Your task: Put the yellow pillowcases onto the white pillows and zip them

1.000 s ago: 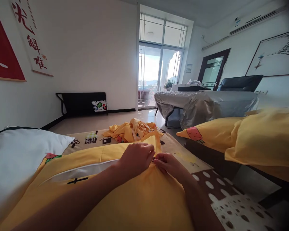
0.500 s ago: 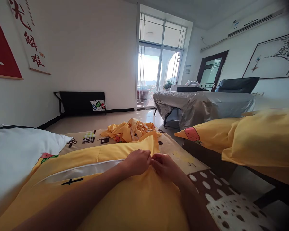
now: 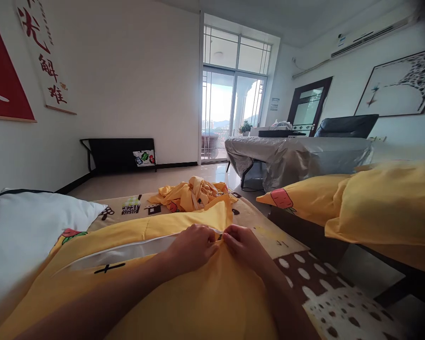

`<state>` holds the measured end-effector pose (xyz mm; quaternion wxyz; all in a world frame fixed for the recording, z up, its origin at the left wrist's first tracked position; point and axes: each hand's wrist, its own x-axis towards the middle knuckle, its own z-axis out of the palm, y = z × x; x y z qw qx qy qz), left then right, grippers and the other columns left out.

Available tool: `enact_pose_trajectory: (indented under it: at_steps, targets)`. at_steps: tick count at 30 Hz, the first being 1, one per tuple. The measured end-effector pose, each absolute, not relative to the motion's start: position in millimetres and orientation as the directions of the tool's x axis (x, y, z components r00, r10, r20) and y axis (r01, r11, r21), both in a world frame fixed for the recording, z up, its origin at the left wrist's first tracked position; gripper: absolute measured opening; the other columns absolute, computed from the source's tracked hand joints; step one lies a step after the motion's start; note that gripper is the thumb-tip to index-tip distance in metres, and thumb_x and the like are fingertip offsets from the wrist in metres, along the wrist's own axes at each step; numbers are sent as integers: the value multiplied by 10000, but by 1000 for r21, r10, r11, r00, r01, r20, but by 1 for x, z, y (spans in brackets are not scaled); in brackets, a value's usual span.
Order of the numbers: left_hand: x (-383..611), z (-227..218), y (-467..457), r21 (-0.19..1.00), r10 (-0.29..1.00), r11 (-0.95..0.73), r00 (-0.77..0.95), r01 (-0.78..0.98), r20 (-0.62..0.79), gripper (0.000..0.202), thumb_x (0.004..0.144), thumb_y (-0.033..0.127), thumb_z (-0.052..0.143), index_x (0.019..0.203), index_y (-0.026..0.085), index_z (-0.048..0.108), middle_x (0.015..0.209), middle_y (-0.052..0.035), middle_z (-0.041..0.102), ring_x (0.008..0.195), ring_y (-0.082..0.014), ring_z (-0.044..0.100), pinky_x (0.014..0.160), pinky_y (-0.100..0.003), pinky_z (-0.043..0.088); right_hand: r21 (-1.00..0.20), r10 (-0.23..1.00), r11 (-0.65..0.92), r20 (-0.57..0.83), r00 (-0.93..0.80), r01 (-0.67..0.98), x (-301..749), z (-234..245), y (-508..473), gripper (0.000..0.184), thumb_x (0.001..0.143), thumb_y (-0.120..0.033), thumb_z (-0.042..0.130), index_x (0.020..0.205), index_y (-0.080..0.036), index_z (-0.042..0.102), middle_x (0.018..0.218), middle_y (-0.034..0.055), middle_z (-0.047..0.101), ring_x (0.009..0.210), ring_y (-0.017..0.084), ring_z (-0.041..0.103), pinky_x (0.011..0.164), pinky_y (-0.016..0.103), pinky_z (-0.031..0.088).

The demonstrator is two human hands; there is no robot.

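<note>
A yellow pillowcase (image 3: 198, 302) lies in front of me, filled out by a white pillow (image 3: 127, 252) that shows through its long slit opening. At the right end of that opening, my left hand (image 3: 194, 243) is closed with its fingertips pinching the opening's edge, where a zipper seems to run; the zipper pull itself is hidden. Close beside it, my right hand (image 3: 244, 243) pinches the pillowcase fabric at the corner end of the opening. A small gap with a pale strip of edge separates the two hands.
A bare white pillow (image 3: 31, 231) lies at the left. Crumpled yellow covers (image 3: 194, 192) rest at the far edge of the patterned blanket (image 3: 297, 269). More yellow pillows (image 3: 386, 203) are piled at the right. Beyond stands a plastic-covered table (image 3: 290, 151).
My left hand has moved slightly left, away from my right hand, and a pale strip of the opening's edge now shows between them. My right hand keeps its pinch.
</note>
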<state>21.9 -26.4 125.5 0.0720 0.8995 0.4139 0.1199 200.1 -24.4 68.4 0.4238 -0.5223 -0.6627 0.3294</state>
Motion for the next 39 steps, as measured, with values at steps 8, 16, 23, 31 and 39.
enact_pose_trajectory:
  at_steps: [8,16,23,31,39]
  targets:
    - [21,106,-46,-440,485,-699,826,563,287,268,877,71,334,973,123,579,801,-99,626,741,-239,606,640,-359,464,-860,967,246,247,-58,447,196,69,-25,255,755,-396,488,681,-160,548,529,-4,526,496,108,434,470,222,313]
    - [15,97,-56,-319,575,-721,788,615,220,198,836,94,413,864,135,604,845,-109,651,786,-251,614,656,-360,486,-859,966,225,259,12,461,193,67,-23,287,761,-425,506,678,-161,581,536,18,557,543,134,500,494,230,353]
    - [26,114,-32,167,823,-563,528,810,211,197,885,186,386,946,164,572,854,-81,683,793,-211,659,668,-287,470,-940,980,196,197,-24,278,191,65,-21,317,715,-479,554,673,-165,545,474,-33,459,447,90,376,444,225,275]
    - [46,106,-24,112,825,-541,500,833,263,300,915,243,335,893,147,619,857,-105,686,786,-238,655,684,-338,479,-925,974,208,224,15,317,193,69,-23,339,691,-481,565,680,-143,582,574,16,550,529,111,438,478,227,312]
    - [46,108,-19,354,850,-527,477,773,222,316,896,296,383,839,192,676,863,-71,711,799,-210,649,692,-299,454,-949,975,221,223,-16,227,193,69,-22,332,713,-482,588,675,-152,569,490,-13,507,475,101,434,474,228,317]
